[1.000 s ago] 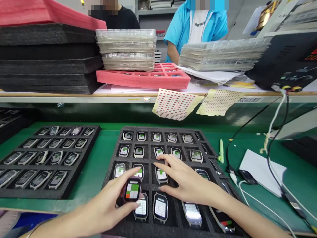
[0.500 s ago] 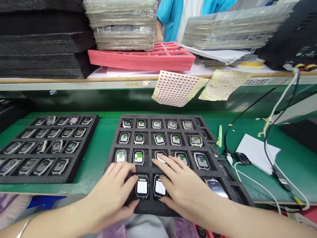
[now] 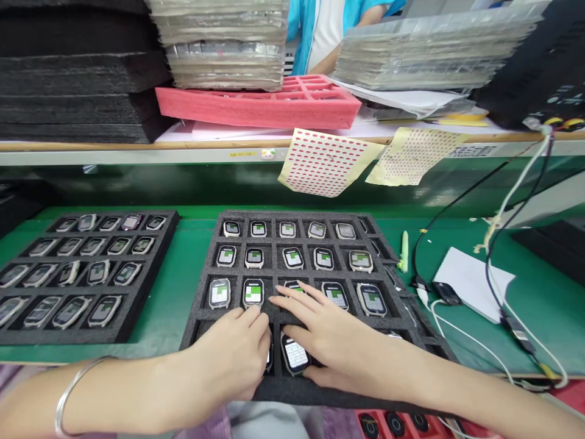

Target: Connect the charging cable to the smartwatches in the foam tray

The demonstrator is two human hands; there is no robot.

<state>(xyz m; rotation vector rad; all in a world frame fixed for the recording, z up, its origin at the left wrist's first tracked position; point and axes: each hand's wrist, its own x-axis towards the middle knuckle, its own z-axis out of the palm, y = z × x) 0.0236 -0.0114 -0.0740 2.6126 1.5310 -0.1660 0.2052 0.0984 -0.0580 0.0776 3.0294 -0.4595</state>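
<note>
Working over a black foam tray (image 3: 283, 390) on the green table (image 3: 192, 262). My left hand (image 3: 233, 353) is bent over the near row, fingers curled; a half-hidden smartwatch (image 3: 270, 353) shows just past them (gripped or not, I can't tell). My right hand (image 3: 338, 335) reaches in from the right, fingers spread loosely, thumb and one finger at the edges of a white-screened smartwatch (image 3: 295, 355) seated in the next compartment. Silver bracelet (image 3: 64, 399) on my left wrist. Second watch tray (image 3: 148, 274) to the left.

Black tray (image 3: 283, 390), green-and-white watch screen (image 3: 253, 292)
</note>
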